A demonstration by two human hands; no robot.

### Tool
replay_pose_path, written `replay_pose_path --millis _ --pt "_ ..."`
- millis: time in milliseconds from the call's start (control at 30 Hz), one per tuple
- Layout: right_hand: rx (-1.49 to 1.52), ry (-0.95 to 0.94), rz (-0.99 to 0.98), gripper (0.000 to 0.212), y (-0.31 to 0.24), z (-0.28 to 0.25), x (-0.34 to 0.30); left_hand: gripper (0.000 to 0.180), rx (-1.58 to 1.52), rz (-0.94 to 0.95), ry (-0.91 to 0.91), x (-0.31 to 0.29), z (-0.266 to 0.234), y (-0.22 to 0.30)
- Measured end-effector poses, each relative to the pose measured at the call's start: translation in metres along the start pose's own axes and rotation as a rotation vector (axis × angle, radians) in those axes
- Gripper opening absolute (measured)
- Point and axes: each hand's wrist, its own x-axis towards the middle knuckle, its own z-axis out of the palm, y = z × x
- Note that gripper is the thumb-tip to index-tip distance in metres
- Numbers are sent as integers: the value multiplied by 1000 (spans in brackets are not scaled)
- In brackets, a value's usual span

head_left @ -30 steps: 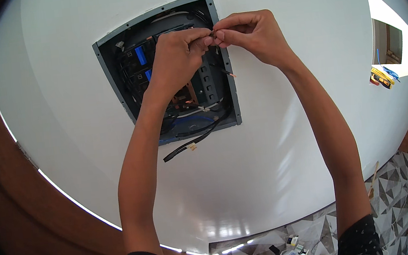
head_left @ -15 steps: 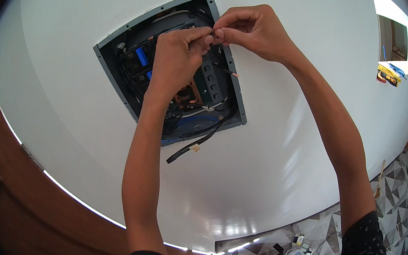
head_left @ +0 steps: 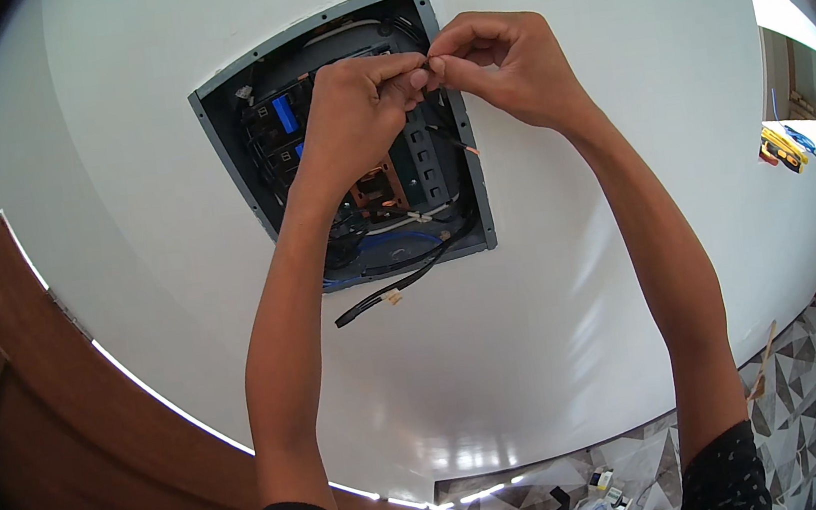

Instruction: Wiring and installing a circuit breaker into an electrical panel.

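Observation:
A grey metal breaker panel box [head_left: 483,186] is set into the white wall, its cover off. At its upper right edge my left hand [head_left: 366,104] and my right hand [head_left: 497,63] meet, fingertips pinched together. Between them is a thin dark wire [head_left: 428,64], mostly hidden by the fingers. Behind my left hand are black circuit breakers with blue switches [head_left: 285,115]. A black wire with a bare copper end [head_left: 469,149] sticks out below my right hand. Thick black cables [head_left: 401,281] with a pale tag hang from the box's bottom edge.
On the right, yellow and blue tools [head_left: 786,146] lie at the sill of a wall opening [head_left: 790,75]. A brown wooden door [head_left: 65,425] stands at lower left. Small items [head_left: 607,496] are scattered on the patterned tile floor [head_left: 805,381].
Both hands keep their pinch at almost the same spot. The whole view has shifted very slightly; nothing else visibly differs.

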Motion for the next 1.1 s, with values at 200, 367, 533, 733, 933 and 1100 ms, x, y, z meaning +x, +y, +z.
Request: replay_pose_path --millis 200,367,533,733,933,1100 --pt "-59 75 -48 7 0 8 -2 13 -8 -12 1 0 0 -3" --pt "-100 166 -109 5 5 21 -4 13 33 -5 1 1 0 -3" --pt "-43 400 -266 12 15 36 -3 14 34 -9 36 1 3 -1" --pt "-53 556 -344 10 20 54 -5 16 10 -25 49 0 3 -3" --pt "-150 681 -403 10 19 64 -7 16 109 -29 27 -1 0 0" --pt "-171 659 -423 8 15 62 -9 18 152 -54 -15 -2 -4 5"
